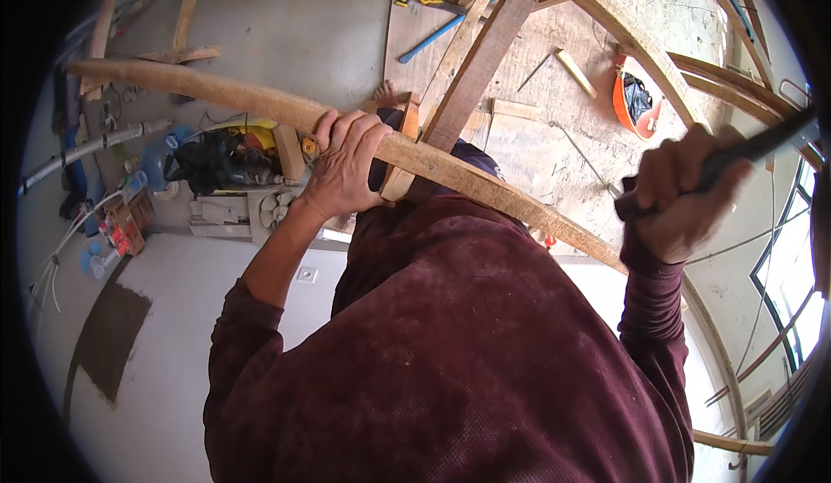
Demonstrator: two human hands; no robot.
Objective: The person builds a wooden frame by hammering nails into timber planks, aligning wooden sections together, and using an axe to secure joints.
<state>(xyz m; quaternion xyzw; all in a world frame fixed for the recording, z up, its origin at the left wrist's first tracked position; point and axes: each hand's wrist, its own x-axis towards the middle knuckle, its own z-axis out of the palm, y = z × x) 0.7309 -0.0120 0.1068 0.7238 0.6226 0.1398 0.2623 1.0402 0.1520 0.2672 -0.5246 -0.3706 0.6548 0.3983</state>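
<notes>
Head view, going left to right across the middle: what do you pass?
Grey pipe → black bag → left hand gripping the curved wooden beam → orange hard hat → right hand clutching a dark tool handle.

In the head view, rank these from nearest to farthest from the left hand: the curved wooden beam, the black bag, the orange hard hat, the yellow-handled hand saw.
1. Curved wooden beam: gripped by the left hand.
2. Black bag: just left of the hand, on the floor below.
3. Yellow-handled hand saw: up and right, on the plywood sheet.
4. Orange hard hat: far right, on the plywood.
</notes>
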